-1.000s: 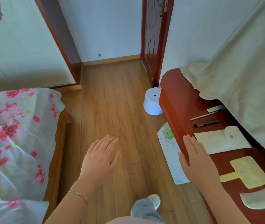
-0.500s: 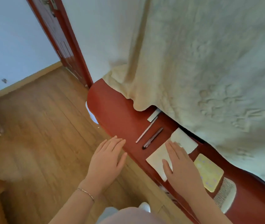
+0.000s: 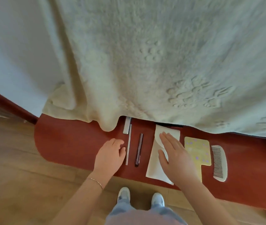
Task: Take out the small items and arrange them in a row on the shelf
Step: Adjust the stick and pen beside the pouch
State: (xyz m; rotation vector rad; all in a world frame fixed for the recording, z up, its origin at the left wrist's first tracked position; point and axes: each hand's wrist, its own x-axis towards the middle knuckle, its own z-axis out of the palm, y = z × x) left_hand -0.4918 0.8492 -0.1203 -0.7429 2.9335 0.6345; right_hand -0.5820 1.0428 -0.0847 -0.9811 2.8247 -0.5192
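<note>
— What is lying on the red shelf (image 3: 67, 143)?

— A thin white stick (image 3: 128, 146), dark pen (image 3: 139, 150), white paper (image 3: 155, 166), yellow card (image 3: 197, 150) and white comb (image 3: 219, 163), running from nine toward three o'clock.

— And the hands?

— The left hand (image 3: 109, 157) is resting just beside the stick, fingers curled loosely, gripping nothing. The right hand (image 3: 176, 158) is lying flat on the paper, fingers together.

— Anything crowding them?

— A cream cloth (image 3: 145, 62) is hanging at twelve o'clock, overlapping a small grey bar (image 3: 127, 127).

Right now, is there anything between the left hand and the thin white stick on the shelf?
Nothing visible does. The left hand lies on the red shelf directly beside the thin white stick, its fingertips almost at it. The dark pen lies beyond the stick, and the right hand rests on the white paper.
</note>
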